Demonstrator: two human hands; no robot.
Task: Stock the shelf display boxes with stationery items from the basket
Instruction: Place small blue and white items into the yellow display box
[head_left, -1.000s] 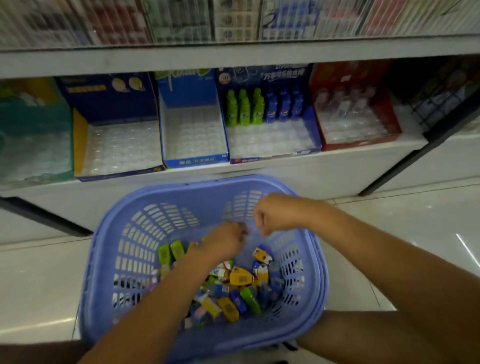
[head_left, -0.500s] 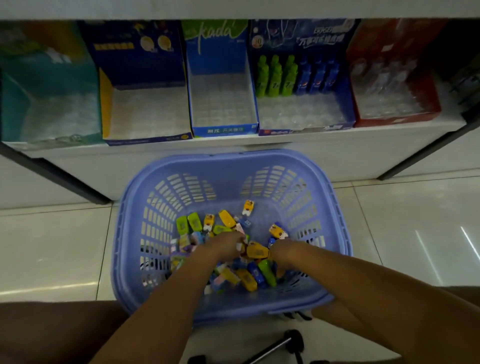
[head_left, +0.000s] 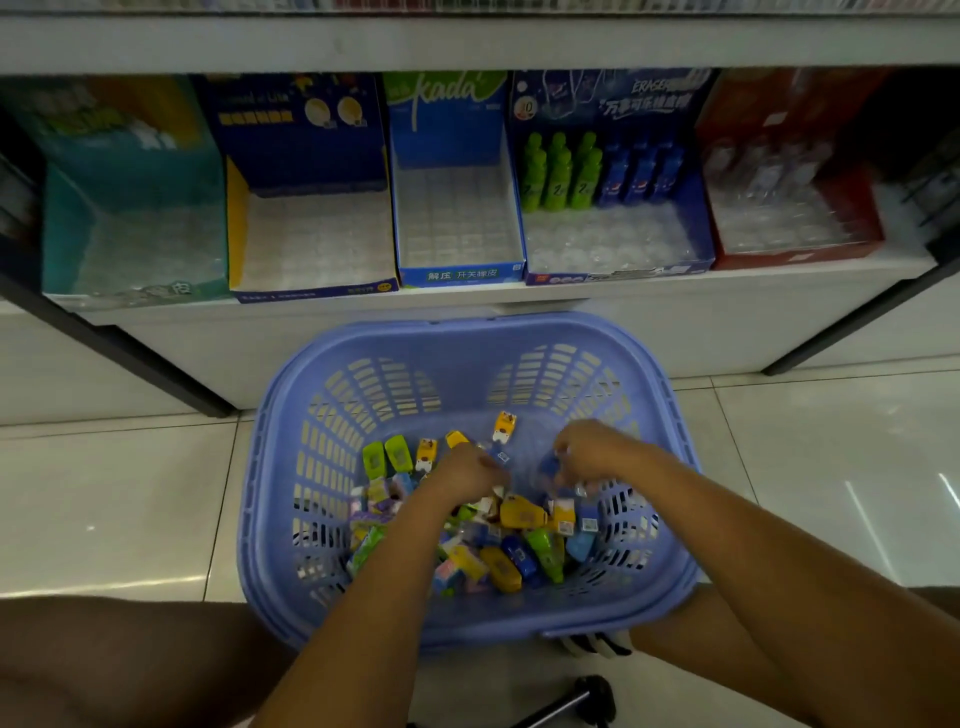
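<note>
Head view: right hand (head_left: 587, 452) grips blue item (head_left: 548, 469) (inside basket (head_left: 467, 332)).

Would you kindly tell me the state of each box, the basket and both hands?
basket: partly filled
teal box: empty
yellow-sided box: empty
kada box: empty
bottle box: back rows filled
red box: unclear
left hand: inside basket, grip hidden
right hand: holds blue item

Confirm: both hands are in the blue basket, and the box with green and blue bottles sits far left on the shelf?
Not far left: head view shows that box second from right. The left hand and right hand are in the basket.
</note>
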